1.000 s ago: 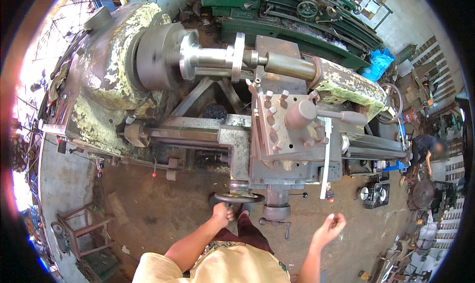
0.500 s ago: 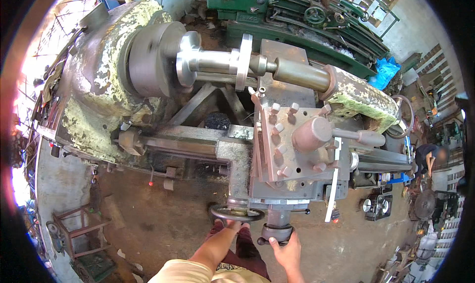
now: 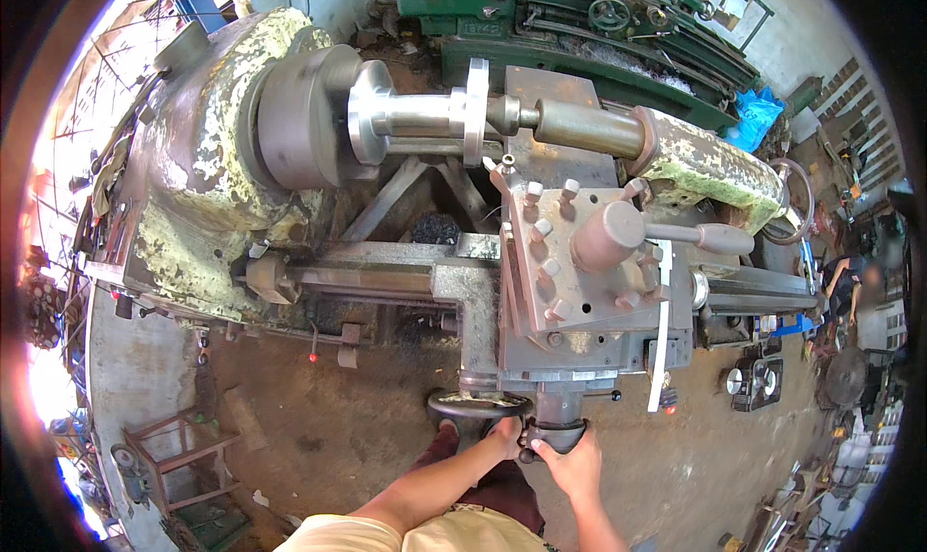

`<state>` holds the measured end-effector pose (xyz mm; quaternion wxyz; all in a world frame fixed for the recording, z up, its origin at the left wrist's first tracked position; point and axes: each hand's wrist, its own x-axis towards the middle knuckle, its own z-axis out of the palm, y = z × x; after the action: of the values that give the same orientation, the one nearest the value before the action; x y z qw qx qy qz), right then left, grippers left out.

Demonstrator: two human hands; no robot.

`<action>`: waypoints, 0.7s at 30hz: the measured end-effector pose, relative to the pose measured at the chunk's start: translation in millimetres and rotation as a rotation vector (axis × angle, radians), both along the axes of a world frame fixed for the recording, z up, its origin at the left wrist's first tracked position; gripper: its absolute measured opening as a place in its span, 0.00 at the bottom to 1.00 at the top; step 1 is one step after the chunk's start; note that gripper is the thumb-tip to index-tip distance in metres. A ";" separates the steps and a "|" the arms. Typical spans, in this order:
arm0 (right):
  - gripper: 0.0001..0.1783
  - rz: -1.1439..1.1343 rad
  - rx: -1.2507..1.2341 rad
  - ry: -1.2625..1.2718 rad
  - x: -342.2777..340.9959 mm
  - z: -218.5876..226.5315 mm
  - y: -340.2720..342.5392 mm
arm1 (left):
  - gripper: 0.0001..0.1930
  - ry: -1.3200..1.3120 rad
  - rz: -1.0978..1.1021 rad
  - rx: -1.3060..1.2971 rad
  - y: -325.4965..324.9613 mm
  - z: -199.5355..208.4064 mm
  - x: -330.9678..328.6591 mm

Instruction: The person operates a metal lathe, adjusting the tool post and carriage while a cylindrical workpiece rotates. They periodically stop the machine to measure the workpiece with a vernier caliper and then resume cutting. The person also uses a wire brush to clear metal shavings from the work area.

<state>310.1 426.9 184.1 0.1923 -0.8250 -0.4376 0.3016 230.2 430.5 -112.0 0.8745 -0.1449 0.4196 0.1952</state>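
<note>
My right hand [image 3: 576,458] is closed around the right side of the lathe's cross-slide handle [image 3: 558,437], thumb on top. My left hand [image 3: 509,438] is at the left side of that same handle, its fingers curled by the ball knob and partly hidden. Just above it is the black-rimmed carriage handwheel [image 3: 473,404]. A shiny flanged metal workpiece [image 3: 420,114] sits between the blurred chuck [image 3: 307,117] and the tailstock centre [image 3: 512,115]. The square tool post [image 3: 579,262], with several bolts and a long clamp lever [image 3: 700,235], stands in front of it, the cutting tool near the right flange.
A green lathe [image 3: 579,50] stands behind. To the left is the headstock [image 3: 193,166] with peeling paint; below it a rusty metal frame [image 3: 183,465]. A light strip [image 3: 661,330] hangs beside the tool post. Another person [image 3: 843,283] is bent over at far right, near a blue bag [image 3: 756,117].
My left hand has moved right, from the carriage handwheel to the cross-slide handle. My right hand stays on that handle. The view has shifted slightly.
</note>
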 end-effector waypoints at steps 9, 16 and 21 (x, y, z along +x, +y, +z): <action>0.50 -0.013 -0.068 0.150 9.5 4.4 8.7 | 0.23 0.004 0.109 0.024 22.0 111.0 -90.7; 0.47 -0.013 0.027 0.224 12.2 -0.5 7.5 | 0.28 0.451 0.325 0.101 59.5 166.6 -157.1; 0.48 0.007 -0.003 0.244 16.0 -1.5 9.4 | 0.10 0.780 0.127 0.135 69.9 161.4 -125.1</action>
<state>326.0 436.3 182.7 0.2420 -0.7808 -0.4132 0.4012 105.1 500.4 49.4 0.6435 -0.0278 0.6964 0.3164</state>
